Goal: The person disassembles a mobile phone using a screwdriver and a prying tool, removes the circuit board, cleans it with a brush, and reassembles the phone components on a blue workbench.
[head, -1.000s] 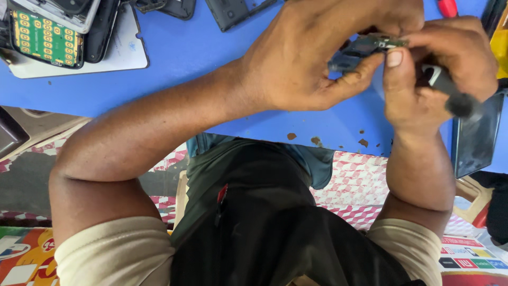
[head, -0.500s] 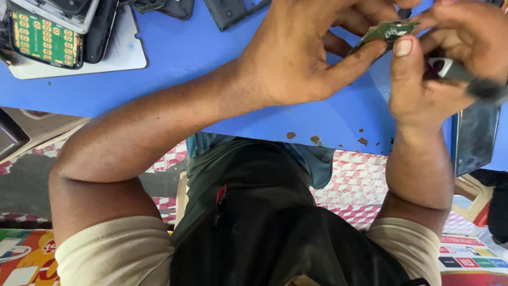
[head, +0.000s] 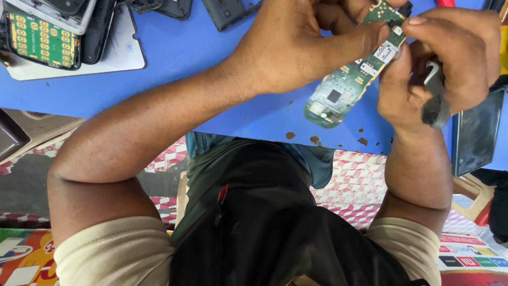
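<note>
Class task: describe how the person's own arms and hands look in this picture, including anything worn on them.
Both arms are bare from the upper arm down, with short beige sleeves ending above the elbows. The left hand and right hand are bare: no gloves, and no rings, watch or wristband in view. Fingernails are short and unpainted.

green keypad board (head: 45,41) and dark phone casings (head: 159,7) on blue table (head: 174,53)

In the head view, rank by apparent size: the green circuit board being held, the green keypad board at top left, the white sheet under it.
1. white sheet
2. green circuit board, though it is held nearer the camera
3. green keypad board, partly covered, so 2 and 3 are unsure
</note>
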